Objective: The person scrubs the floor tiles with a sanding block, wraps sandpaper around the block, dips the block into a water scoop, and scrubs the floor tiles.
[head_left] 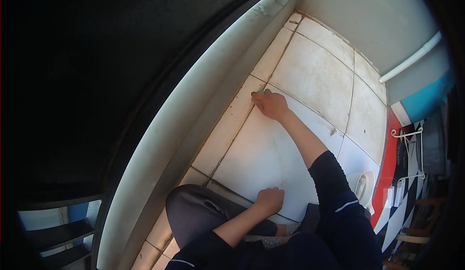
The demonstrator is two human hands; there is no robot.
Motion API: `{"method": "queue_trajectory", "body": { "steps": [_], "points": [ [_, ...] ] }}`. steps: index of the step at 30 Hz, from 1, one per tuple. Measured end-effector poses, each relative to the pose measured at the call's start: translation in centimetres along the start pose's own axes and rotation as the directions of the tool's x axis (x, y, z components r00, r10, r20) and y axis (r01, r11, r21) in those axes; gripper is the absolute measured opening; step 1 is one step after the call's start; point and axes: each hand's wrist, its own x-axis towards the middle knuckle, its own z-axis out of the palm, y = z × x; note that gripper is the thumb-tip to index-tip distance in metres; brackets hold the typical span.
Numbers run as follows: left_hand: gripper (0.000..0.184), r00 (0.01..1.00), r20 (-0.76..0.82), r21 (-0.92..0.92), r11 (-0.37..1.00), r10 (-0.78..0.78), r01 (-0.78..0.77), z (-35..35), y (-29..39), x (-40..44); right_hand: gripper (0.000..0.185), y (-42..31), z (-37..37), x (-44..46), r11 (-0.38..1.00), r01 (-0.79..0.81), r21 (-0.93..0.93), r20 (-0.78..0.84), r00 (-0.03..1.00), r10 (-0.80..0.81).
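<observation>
My right hand (271,104) reaches forward to the white tiled floor (315,71), fingers curled on a small pale greyish thing (260,93) at a grout line. Most of that thing is hidden under the fingers, so its kind does not show. Closer to my body, my left hand (270,201) is closed in a fist and rests near the tile surface by my bent knee (198,212). Nothing can be made out inside the left fist. Brownish stains and dark grout lines mark the tiles beyond my right hand.
A low pale ledge (193,105) runs along the left, beside a dark panel. To the right stand a white plastic container (364,187), a white wire rack (409,134) and a blue object (426,98). A white pipe (409,59) comes down the far wall.
</observation>
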Motion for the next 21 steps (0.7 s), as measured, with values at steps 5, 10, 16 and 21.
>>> {"method": "queue_trajectory", "body": {
  "steps": [5, 10, 16, 21],
  "points": [
    [0.019, 1.0, -0.009, 0.0, 1.0, 0.011, -0.011, -0.1, 0.1, 0.2, 0.029, 0.0, 0.2, -1.3, 0.982, 0.19, 0.019, 0.017, 0.981, -0.191],
    [0.019, 1.0, -0.008, -0.003, 1.0, 0.011, -0.011, 0.4, -0.2, 0.1, 0.029, -0.3, 0.8, -0.8, 0.999, 0.039, -0.022, -0.067, 0.997, -0.041],
    [0.019, 1.0, -0.017, 0.002, 1.0, 0.005, -0.005, 0.3, 0.0, 0.1, 0.026, 1.6, -0.4, 0.7, 0.997, -0.067, -0.028, 0.007, 0.998, 0.068],
    [0.018, 1.0, -0.013, -0.005, 1.0, 0.01, -0.01, 0.0, 0.0, 0.2, 0.031, 0.1, 0.6, -1.0, 0.98, 0.197, -0.002, -0.052, 0.979, -0.197]
  ]
}}
